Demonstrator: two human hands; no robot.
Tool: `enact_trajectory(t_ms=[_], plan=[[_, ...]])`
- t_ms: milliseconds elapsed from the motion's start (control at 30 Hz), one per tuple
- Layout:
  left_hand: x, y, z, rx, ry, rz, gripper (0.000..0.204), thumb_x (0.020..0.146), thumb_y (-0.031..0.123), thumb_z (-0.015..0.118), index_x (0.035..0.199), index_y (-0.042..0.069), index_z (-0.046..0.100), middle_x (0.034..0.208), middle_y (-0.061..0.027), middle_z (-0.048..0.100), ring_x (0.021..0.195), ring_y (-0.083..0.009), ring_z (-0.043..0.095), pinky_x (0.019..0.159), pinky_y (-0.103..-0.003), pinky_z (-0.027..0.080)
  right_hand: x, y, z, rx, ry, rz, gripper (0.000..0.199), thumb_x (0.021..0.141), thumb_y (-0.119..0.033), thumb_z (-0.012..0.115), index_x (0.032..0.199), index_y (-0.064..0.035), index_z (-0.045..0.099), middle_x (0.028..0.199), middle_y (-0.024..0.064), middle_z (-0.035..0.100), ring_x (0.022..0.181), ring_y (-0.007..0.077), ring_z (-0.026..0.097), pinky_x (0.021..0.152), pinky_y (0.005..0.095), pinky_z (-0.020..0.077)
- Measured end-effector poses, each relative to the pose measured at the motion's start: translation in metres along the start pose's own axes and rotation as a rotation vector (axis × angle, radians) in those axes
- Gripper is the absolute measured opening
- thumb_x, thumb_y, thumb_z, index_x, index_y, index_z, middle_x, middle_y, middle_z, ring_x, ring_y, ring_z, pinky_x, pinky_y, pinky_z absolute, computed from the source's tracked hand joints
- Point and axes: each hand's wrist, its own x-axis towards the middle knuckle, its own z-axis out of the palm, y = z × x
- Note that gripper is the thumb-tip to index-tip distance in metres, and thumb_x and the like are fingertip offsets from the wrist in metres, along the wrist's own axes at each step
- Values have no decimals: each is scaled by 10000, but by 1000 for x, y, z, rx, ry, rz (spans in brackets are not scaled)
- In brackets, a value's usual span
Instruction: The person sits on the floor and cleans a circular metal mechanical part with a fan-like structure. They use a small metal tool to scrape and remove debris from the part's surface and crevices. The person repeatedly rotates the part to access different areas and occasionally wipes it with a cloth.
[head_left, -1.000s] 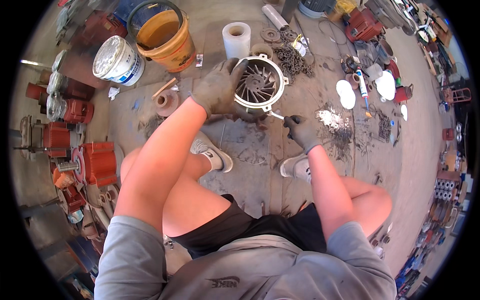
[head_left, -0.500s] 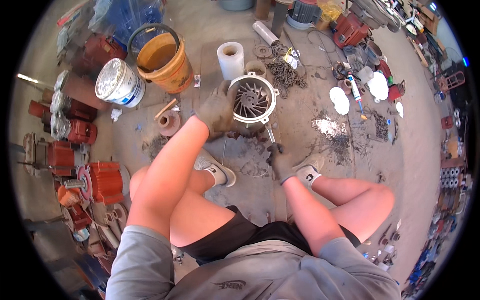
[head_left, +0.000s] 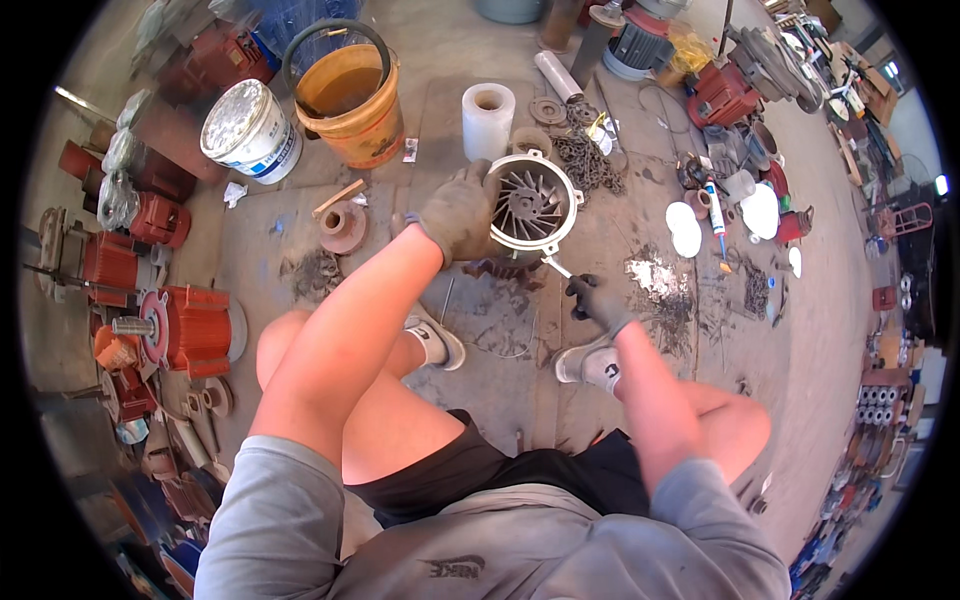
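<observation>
An electric motor housing (head_left: 575, 200) stands upright on the floor between my feet, its pale flanged rim facing up. Dark fan-like blades (head_left: 527, 205) show inside the ring. My left hand (head_left: 455, 212), in a dirty work glove, grips the left side of the housing; its fingertips are partly hidden. In my gloved right hand (head_left: 598, 302), the fingers are closed round a wrench (head_left: 558, 268). The wrench's far end meets a lug at the near right of the rim; the fastener there is too small to make out.
An orange bucket (head_left: 350, 125) and a white pail (head_left: 250, 135) stand at far left. Behind the housing are a white plastic-film roll (head_left: 488, 120) and a heap of chain (head_left: 590, 160). A sealant tube (head_left: 716, 212) lies at right. Red motors (head_left: 195, 330) line the left side.
My right hand has swung the wrench outward to the right, from nearly pointing at me to a slant. The left hand stays on the housing. The whole view has shifted slightly.
</observation>
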Motion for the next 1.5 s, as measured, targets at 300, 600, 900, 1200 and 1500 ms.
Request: enact_trajectory(t_ms=[300,600,900,1200,1500], plan=[[11,-1,-20,-2,-123,65,938,836,355,888,1561,-75,477,1589,-314,497,1432,-504,564,1229,-516,491,-26,58,159,380,459,-190,382,1177,-355,602,1164,2,736,874,118,759,715,206,745,679,373,580],[8,-1,-5,29,-6,8,928,793,432,908,1485,-62,537,1551,-282,518,1464,-469,535,1278,-514,430,-5,-10,72,226,9,-1,313,1129,-328,636,1169,-46,765,966,96,772,773,208,739,708,371,596],[5,2,-9,-75,-22,14,1006,824,419,884,1591,-76,463,1673,-373,416,1567,-538,433,1340,-540,351,6,-6,62,-424,332,-354,638,1158,-573,547,1160,6,816,1003,250,823,960,387,800,887,476,590],[9,0,-3,-10,-20,-8,1078,797,467,903,1619,-52,439,1593,-324,510,1472,-492,550,1280,-514,435,38,-80,-6,-841,-114,-206,496,1129,-513,630,1049,-82,861,993,126,843,927,288,783,896,433,595],[3,2,-11,55,-28,-43,1030,778,499,908,1557,-44,512,1484,-272,597,1351,-456,643,1193,-499,514,26,-41,20,-482,104,-183,388,1101,-386,682,1153,-43,856,990,61,825,823,153,690,809,333,562]])
